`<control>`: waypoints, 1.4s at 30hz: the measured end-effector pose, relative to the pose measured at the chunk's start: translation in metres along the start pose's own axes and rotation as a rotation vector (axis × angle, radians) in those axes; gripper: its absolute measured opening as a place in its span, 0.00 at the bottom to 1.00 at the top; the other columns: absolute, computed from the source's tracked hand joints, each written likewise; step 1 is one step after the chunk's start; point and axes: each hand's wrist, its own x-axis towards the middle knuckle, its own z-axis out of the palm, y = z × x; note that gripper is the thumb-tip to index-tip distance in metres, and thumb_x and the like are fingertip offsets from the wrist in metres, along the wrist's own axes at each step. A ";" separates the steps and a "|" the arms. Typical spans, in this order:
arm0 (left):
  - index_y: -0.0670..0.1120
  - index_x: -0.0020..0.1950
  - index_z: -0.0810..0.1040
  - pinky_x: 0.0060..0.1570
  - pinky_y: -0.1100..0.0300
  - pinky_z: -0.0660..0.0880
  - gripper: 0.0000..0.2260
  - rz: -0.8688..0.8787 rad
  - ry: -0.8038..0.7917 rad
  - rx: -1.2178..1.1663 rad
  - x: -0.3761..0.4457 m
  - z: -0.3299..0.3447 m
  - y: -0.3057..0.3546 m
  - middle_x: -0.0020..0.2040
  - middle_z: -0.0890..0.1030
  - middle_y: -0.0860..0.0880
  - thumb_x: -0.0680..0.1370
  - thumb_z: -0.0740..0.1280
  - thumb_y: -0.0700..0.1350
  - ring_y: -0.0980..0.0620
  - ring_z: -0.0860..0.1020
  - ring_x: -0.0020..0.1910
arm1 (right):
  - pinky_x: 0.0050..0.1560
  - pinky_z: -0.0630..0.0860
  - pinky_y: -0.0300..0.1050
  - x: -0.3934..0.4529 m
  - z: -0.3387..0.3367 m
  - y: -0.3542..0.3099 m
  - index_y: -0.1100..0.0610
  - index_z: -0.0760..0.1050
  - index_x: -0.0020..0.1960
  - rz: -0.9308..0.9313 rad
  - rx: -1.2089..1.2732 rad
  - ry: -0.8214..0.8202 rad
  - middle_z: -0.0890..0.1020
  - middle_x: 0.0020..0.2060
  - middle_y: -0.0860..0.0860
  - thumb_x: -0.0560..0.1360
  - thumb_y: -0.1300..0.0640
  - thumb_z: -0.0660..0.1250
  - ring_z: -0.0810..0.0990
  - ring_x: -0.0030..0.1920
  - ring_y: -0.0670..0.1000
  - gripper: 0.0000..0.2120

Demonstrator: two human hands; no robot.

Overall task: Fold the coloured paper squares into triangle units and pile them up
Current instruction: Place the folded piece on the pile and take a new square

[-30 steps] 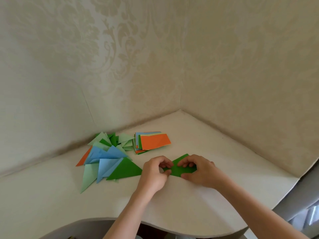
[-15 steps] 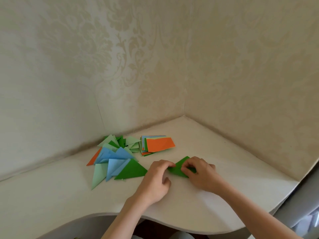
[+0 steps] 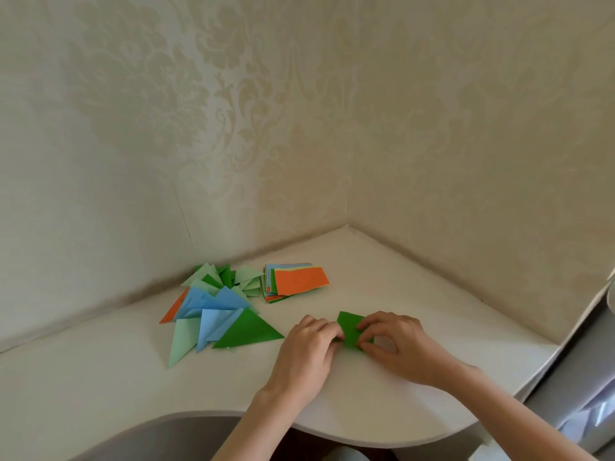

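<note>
Both hands pinch a dark green paper piece (image 3: 350, 331)
Left hand (image 3: 307, 349) and right hand (image 3: 397, 344) grip its opposite ends, flat on the white table (image 3: 416, 294).

A white corner table (image 3: 382, 271) fits between two walls. A stack of paper squares (image 3: 294, 280) with orange on top lies near the back. Just left of the stack is a pile of folded triangles (image 3: 219, 311). In front of it lies a green paper (image 3: 351, 331).
</note>
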 end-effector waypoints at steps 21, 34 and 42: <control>0.52 0.55 0.72 0.43 0.62 0.70 0.15 -0.305 0.042 -0.208 0.019 0.026 -0.006 0.39 0.73 0.57 0.72 0.73 0.45 0.56 0.71 0.43 | 0.59 0.54 0.40 0.006 0.022 -0.007 0.40 0.70 0.47 0.198 0.059 0.242 0.70 0.53 0.36 0.68 0.38 0.70 0.67 0.55 0.38 0.12; 0.48 0.44 0.82 0.40 0.73 0.67 0.05 -0.341 -0.087 -0.287 0.023 0.013 -0.017 0.42 0.76 0.52 0.72 0.72 0.38 0.59 0.74 0.40 | 0.70 0.58 0.45 0.013 -0.010 0.009 0.33 0.66 0.61 0.207 0.148 -0.132 0.68 0.58 0.29 0.69 0.48 0.71 0.65 0.63 0.37 0.24; 0.47 0.52 0.81 0.46 0.61 0.67 0.08 -0.197 -0.110 0.011 0.019 0.007 -0.014 0.48 0.76 0.51 0.80 0.62 0.45 0.51 0.71 0.48 | 0.68 0.63 0.46 0.009 -0.014 -0.007 0.42 0.67 0.68 0.196 0.024 -0.125 0.72 0.64 0.41 0.71 0.63 0.60 0.67 0.66 0.46 0.29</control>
